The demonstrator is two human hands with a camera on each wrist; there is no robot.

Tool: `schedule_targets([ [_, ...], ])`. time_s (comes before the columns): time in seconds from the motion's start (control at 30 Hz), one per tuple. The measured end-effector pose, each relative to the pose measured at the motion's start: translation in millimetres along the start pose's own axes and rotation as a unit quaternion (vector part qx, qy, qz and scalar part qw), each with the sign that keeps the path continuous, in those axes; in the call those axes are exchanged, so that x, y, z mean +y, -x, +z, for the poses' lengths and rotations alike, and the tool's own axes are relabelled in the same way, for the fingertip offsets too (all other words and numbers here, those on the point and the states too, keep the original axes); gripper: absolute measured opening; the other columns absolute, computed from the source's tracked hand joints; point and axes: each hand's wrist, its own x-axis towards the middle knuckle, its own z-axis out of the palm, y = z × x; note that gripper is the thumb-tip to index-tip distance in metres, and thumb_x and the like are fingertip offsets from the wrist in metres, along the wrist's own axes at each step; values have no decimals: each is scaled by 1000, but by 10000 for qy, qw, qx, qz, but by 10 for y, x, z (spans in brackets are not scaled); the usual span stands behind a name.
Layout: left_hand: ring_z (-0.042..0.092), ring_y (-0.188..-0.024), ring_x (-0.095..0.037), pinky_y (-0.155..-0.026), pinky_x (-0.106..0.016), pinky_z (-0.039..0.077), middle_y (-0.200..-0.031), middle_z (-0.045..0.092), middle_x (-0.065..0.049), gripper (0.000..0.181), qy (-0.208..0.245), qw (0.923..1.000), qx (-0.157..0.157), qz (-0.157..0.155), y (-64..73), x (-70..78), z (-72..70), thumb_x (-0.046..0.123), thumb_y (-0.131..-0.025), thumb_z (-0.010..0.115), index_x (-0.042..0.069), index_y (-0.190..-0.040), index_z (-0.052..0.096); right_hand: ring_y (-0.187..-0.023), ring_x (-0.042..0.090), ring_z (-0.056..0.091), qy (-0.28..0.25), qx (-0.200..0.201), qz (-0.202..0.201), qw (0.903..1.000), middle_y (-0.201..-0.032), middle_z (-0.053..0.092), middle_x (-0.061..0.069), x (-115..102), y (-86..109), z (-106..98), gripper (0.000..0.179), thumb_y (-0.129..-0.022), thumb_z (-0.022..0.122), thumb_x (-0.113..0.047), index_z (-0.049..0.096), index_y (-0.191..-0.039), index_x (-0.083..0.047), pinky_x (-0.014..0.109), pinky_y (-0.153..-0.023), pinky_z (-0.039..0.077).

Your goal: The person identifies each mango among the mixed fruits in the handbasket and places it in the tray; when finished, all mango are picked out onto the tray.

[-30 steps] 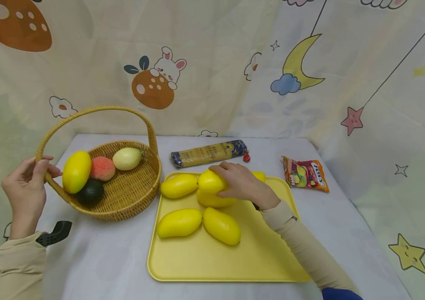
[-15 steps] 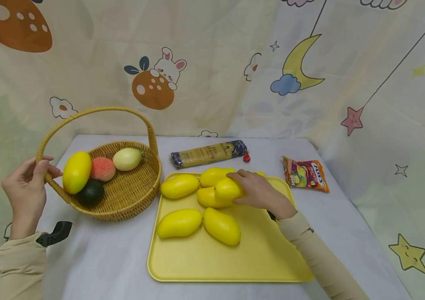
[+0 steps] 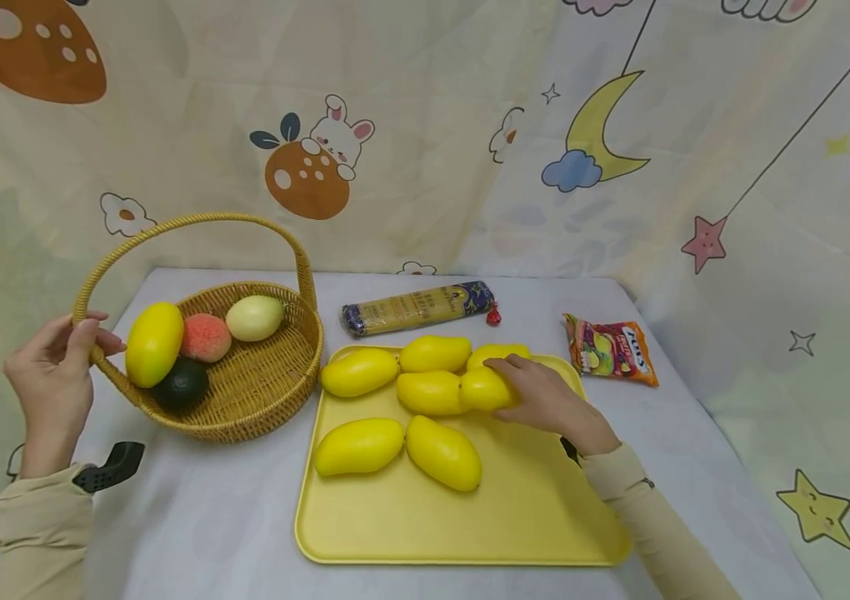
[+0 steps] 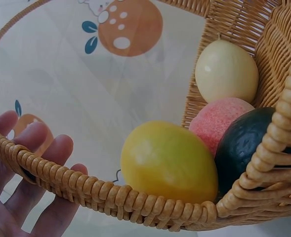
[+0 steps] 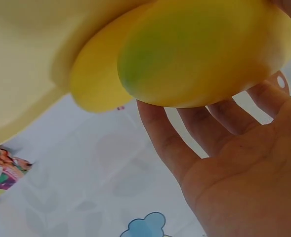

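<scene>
My left hand (image 3: 57, 367) grips the left side of the wicker basket (image 3: 267, 400), where its tall handle meets the rim. Inside lie a yellow mango (image 3: 153, 343), a fuzzy peach (image 3: 205, 337), a dark avocado (image 3: 181, 384) and a pale cream-green oval fruit (image 3: 255, 318). On the yellow tray (image 3: 425, 533), my right hand (image 3: 545, 396) holds a mango (image 3: 483, 389) with fingers on one side and thumb on the other. In the right wrist view, the held mango (image 5: 199, 54) overlaps another mango (image 5: 98, 74). Several more mangoes (image 3: 361, 446) lie around it on the tray.
A long blue-and-gold noodle packet (image 3: 417, 308) lies behind the tray, with a small red wrapped candy (image 3: 493, 314) at its right end. An orange-red candy bag (image 3: 611, 348) lies right of the tray. A patterned cloth backdrop (image 3: 425, 150) rises behind the white table.
My right hand has moved right with its mango, from over the back row to the right end of the middle row. The left hand and basket have stayed in place.
</scene>
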Motion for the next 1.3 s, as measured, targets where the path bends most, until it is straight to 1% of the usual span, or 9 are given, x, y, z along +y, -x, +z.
schedule_targets([
  [0.13,63,-67,0,-75,-6,48,-72,64,11,27,6,10000,-10,-16,-3,-5,-4,19,-94,59,-1,-111,69,-94,30,60,37,38,65,10000,-116,59,17,44,39,26,68,-75,82,-27,53,-132,-3,47,-84,51],
  [0.33,62,-69,0,-75,-5,48,-73,64,10,27,3,10000,-23,-96,-2,-8,-16,19,-94,59,0,-111,69,-90,26,58,81,-69,293,9995,-111,59,13,86,62,63,68,-76,81,-30,53,-132,-4,46,-83,50],
  [0.47,63,-69,0,-75,-5,48,-73,63,10,28,-1,9999,-12,-122,-2,-2,-18,20,-94,59,1,-111,69,-88,25,58,67,-56,320,9995,-109,59,12,109,73,86,68,-75,82,-30,53,-131,-5,46,-82,50],
  [0.6,62,-69,0,-74,-5,48,-73,63,10,27,-13,10000,-2,-84,0,0,-15,20,-95,59,1,-111,69,-89,26,58,22,-32,406,9992,-111,59,13,127,95,122,69,-75,82,-30,53,-132,-6,47,-83,50],
  [0.73,62,-69,1,-75,-5,48,-73,63,11,27,-33,10000,-8,-17,2,3,-5,19,-95,59,0,-111,69,-93,28,59,-58,-111,503,9987,-115,58,14,149,130,193,69,-75,82,-28,52,-133,-7,50,-86,49],
  [0.9,63,-67,1,-75,-6,48,-72,63,12,27,2,10000,-2,33,-1,18,6,18,-95,59,-2,-110,69,-101,33,60,-97,-161,384,9991,-122,57,15,153,158,286,71,-73,84,-27,51,-134,-8,52,-88,49],
  [1.0,63,-67,0,-75,-6,48,-72,63,11,27,15,10000,-12,4,-2,26,5,18,-95,59,-1,-110,69,-99,33,60,-27,-147,325,9994,-119,58,14,139,162,309,73,-73,84,-28,51,-135,-9,51,-86,49],
  [1.2,62,-70,0,-75,-5,47,-73,63,10,26,-43,9999,-23,-102,6,30,-3,20,-94,59,2,-110,70,-101,33,59,35,-101,277,9996,-122,57,15,125,148,281,74,-70,86,-31,53,-133,-9,52,-87,49],
  [1.3,61,-71,-1,-75,-5,47,-73,63,10,26,-66,9999,-18,-145,10,31,-8,20,-94,59,3,-110,70,-99,31,59,104,2,121,9999,-120,57,15,121,135,251,73,-69,86,-33,54,-131,-9,51,-85,50],
])
